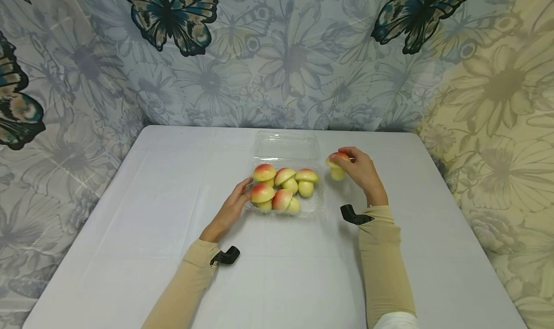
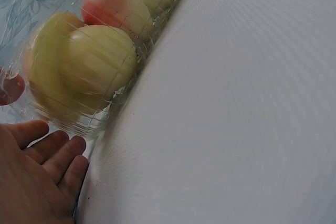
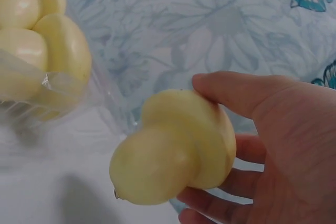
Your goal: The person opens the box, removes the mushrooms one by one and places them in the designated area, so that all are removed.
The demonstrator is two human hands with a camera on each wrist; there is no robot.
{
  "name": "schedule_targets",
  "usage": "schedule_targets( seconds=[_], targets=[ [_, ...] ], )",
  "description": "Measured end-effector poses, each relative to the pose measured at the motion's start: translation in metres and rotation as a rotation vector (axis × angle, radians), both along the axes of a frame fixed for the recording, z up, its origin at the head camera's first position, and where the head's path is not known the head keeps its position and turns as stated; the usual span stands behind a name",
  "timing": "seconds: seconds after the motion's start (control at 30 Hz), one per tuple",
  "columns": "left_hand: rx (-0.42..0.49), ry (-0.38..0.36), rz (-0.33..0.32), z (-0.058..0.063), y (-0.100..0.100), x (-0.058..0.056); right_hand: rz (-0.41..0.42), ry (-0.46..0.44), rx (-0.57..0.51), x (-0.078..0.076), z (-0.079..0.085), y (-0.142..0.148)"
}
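A yellow mushroom [image 1: 337, 173] with a red-tinged cap is in my right hand [image 1: 361, 172], to the right of an open clear plastic container [image 1: 318, 208]. In the right wrist view, thumb and fingers grip the cap of this mushroom [image 3: 157, 166], its rounded stem pointing away from the palm. My left hand [image 1: 231, 208] holds the container's left edge. The left wrist view shows the thumb [image 2: 10, 86] at the rim and the other fingers along the outer side. Several like mushrooms [image 1: 282, 200] lie in the container in two rows.
The container's clear lid [image 1: 285, 146] is folded back toward the far edge. A white cloth covers the table [image 1: 130, 213]. Behind it hangs a butterfly and flower patterned cloth [image 1: 294, 64]. Each wrist wears a black camera mount [image 1: 355, 215].
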State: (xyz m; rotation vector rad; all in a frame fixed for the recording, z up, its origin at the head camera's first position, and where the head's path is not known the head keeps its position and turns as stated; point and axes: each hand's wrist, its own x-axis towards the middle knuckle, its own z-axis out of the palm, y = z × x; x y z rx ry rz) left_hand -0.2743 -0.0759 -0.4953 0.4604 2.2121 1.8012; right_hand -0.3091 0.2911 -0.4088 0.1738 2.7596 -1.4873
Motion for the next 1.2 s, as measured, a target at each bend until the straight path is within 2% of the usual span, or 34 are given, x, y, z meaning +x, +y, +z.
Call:
schedule_targets(
  seconds=[0.33,0.57,0.83,1.2],
  targets=[
    [-0.022,0.045,0.004,-0.001,0.001,0.0,0.015,-0.016,-0.005,-0.004,-0.01,0.003],
    [-0.006,0.003,0.005,0.0,0.001,0.0,0.021,-0.026,0.0,-0.006,-0.014,0.004],
    [0.01,0.012,0.005,-0.001,0.0,0.0,0.012,-0.085,0.017,-0.007,-0.017,0.003],
    [-0.01,0.01,0.008,0.0,0.0,0.001,0.027,-0.1,0.0,-0.008,-0.02,0.006]
  ],
)
